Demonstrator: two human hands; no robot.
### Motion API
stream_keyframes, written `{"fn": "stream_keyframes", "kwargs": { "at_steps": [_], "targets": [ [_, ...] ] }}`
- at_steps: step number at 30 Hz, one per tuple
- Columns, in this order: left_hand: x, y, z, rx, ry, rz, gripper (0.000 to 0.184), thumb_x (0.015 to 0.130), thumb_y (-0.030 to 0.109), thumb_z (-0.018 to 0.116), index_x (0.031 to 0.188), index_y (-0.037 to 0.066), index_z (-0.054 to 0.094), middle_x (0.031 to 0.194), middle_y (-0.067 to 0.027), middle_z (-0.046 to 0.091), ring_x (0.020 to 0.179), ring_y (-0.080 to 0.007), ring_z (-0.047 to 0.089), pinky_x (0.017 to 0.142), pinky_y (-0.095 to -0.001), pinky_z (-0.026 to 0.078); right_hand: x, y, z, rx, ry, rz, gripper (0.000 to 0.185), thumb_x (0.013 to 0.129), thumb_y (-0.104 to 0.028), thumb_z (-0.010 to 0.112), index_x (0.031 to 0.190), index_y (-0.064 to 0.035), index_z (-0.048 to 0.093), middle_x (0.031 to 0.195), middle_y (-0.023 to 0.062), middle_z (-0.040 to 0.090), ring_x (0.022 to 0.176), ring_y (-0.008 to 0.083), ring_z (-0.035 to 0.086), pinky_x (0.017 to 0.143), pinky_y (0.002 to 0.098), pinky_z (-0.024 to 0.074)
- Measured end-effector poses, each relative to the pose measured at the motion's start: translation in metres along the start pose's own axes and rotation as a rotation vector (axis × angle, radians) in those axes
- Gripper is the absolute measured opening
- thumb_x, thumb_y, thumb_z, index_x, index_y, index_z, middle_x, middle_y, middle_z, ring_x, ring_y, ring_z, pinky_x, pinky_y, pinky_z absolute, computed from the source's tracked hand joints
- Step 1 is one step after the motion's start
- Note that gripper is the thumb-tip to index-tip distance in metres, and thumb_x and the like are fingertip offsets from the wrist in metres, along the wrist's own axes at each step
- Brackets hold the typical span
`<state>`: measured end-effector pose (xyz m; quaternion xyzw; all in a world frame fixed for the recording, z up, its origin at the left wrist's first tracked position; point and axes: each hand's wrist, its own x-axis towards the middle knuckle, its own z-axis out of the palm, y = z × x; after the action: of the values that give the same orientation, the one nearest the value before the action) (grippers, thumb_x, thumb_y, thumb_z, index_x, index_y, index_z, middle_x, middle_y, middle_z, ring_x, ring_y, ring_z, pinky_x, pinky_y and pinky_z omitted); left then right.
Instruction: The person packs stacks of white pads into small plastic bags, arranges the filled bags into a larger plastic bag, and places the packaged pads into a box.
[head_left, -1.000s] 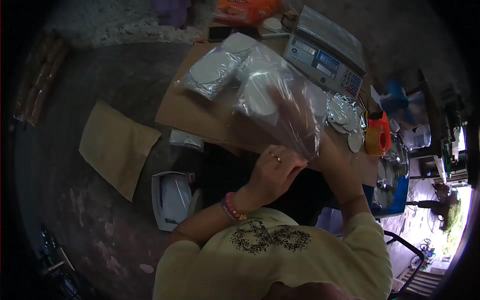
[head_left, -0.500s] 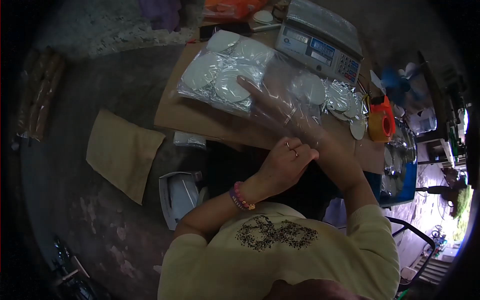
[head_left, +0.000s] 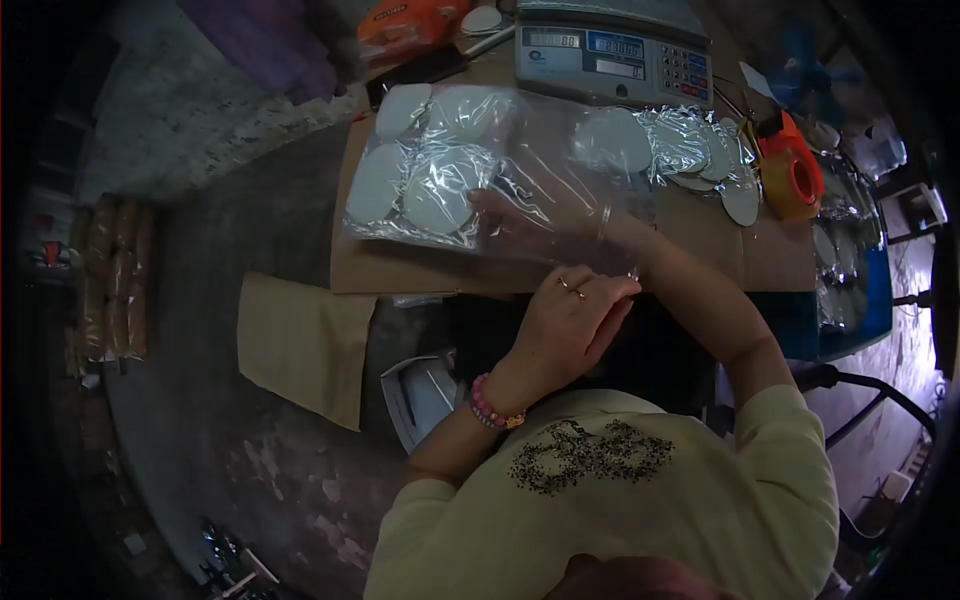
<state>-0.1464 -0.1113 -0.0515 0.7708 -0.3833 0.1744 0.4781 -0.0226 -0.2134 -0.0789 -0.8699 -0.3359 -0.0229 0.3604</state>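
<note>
We see the left hand (head_left: 570,325), its thumb and fingertips pinching the near edge of a large, clear plastic bag (head_left: 545,150) above a flat brown cardboard sheet (head_left: 780,245). Through the film we see the right hand (head_left: 530,212) beside pale, round, film-wrapped discs (head_left: 437,195); we cannot tell whether its fingers grip. Beyond stands a grey digital scale (head_left: 620,65).

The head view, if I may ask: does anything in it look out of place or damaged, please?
Possibly the tan sheet: it appears to lie on the floor, apart from the cardboard work surface, as if dropped. The floor also shows pale blotches, perhaps wear.
</note>
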Motion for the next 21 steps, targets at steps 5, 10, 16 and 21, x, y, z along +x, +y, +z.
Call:
{"fn": "stream_keyframes", "kwargs": {
  "at_steps": [5, 10, 16, 21],
  "targets": [
    [-0.002, -0.001, 0.001, 0.016, -0.083, 0.034, 0.025, 0.086, 0.003, 0.069, 0.11, 0.006, 0.064, 0.097, -0.0044, 0.068, 0.083, -0.0228, 0.062, 0.081, -0.0366, 0.048, -0.002, -0.01, 0.01, -0.204, 0.319, -0.168, 0.036, 0.1, -0.039, 0.055, 0.106, -0.005, 0.065, 0.093, 0.0182, 0.067, 0.086, 0.0375, 0.065, 0.076, 0.0463, 0.0517],
    [0.004, -0.005, -0.007, 0.044, -0.229, 0.023, 0.027, 0.086, 0.004, 0.07, 0.112, 0.006, 0.064, 0.094, -0.005, 0.068, 0.082, -0.0241, 0.063, 0.078, -0.0373, 0.049, 0.001, -0.006, 0.007, -0.236, 0.284, -0.281, 0.037, 0.096, -0.036, 0.061, 0.118, -0.0065, 0.063, 0.124, 0.0228, 0.058, 0.123, 0.0496, 0.053, 0.105, 0.0559, 0.0429],
    [0.034, -0.033, -0.099, 0.194, 0.207, -0.391, 0.018, 0.095, 0.014, 0.067, 0.109, 0.004, 0.068, 0.102, -0.0104, 0.072, 0.088, -0.0214, 0.069, 0.083, -0.0336, 0.052, -0.008, 0.032, -0.013, -0.209, 0.07, -0.245, 0.036, 0.098, -0.035, 0.054, 0.121, -0.0079, 0.058, 0.118, 0.0139, 0.059, 0.103, 0.0348, 0.062, 0.087, 0.0451, 0.0529],
    [0.054, -0.159, -0.165, 0.487, 0.105, -0.65, 0.048, 0.102, 0.042, 0.053, 0.131, 0.003, 0.054, 0.121, -0.0216, 0.065, 0.111, -0.0352, 0.063, 0.097, -0.0413, 0.046, 0.004, 0.008, -0.011, -0.286, 0.073, -0.224, 0.032, 0.097, -0.03, 0.056, 0.12, -0.0071, 0.06, 0.12, 0.0138, 0.06, 0.101, 0.0338, 0.063, 0.087, 0.044, 0.054]
  ]
}}
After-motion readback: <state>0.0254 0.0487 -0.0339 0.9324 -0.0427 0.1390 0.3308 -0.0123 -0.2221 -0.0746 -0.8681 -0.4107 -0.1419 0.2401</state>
